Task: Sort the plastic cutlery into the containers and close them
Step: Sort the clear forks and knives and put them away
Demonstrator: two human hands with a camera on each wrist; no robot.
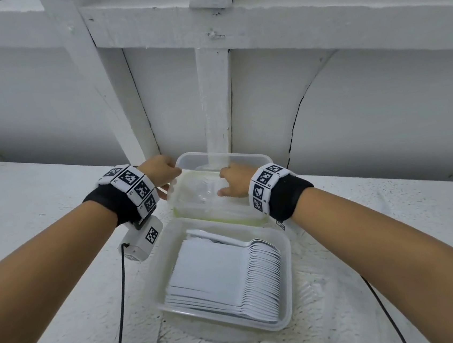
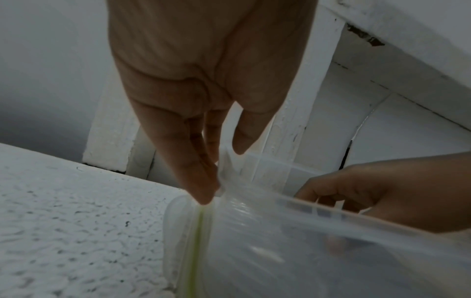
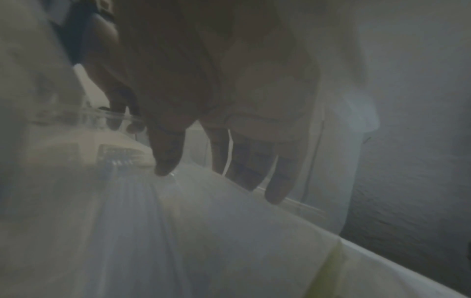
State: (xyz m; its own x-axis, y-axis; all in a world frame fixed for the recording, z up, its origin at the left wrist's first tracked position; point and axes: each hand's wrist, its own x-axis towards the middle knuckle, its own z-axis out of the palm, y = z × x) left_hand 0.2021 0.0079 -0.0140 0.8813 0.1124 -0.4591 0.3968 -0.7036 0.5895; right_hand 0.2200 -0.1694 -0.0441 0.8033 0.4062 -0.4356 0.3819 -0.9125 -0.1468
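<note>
A clear plastic container sits open on the table in front of me, holding a neat stack of white plastic spoons. Its translucent lid, with a yellow-green seal, stands tilted up over the container's far edge. My left hand pinches the lid's upper left corner; the left wrist view shows the left hand with thumb and fingers on a lid flap. My right hand grips the lid's top edge, thumb on the near face, fingers behind. The right wrist view is dim, with the right hand over the lid.
The container rests on a white textured table close to a white wall with painted beams. A black cable hangs from my left wrist camera, and another runs at the right.
</note>
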